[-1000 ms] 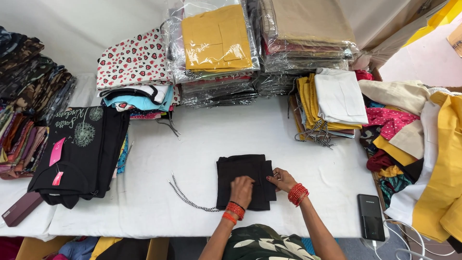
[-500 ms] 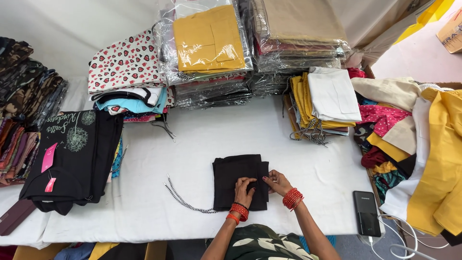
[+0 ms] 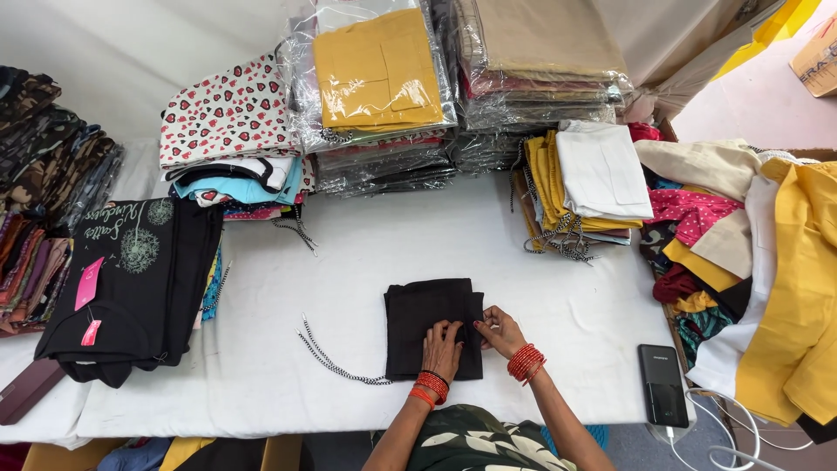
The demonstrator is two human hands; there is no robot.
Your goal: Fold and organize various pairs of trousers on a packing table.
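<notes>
Black folded garment (image 3: 432, 323) lies flat on the white-covered table (image 3: 488, 253), near the front edge, centre. Left hand (image 3: 442, 347) rests palm-down on its lower middle, fingers spread and flat, pressing the cloth, not gripping. Right hand (image 3: 499, 330) sits at the garment's right edge, fingers curled lightly onto the fabric; cannot tell if it pinches the edge. Red bangles on both wrists. Black-and-white striped drawstring (image 3: 336, 362) trails out from the garment's lower left corner across the table.

Left of it, well apart: stack of black printed garments (image 3: 131, 288) with pink tags. Back of table: heart-print folded stack (image 3: 228, 113), plastic-wrapped yellow garment pack (image 3: 377, 61) on top of other wrapped packs, beige wrapped pack (image 3: 536, 39). Right back: white folded piece on yellow pile (image 3: 602, 170). Black power bank (image 3: 662, 385) at front right corner, white cable attached. Loose mixed clothes heap (image 3: 750, 253) off the table's right side.
</notes>
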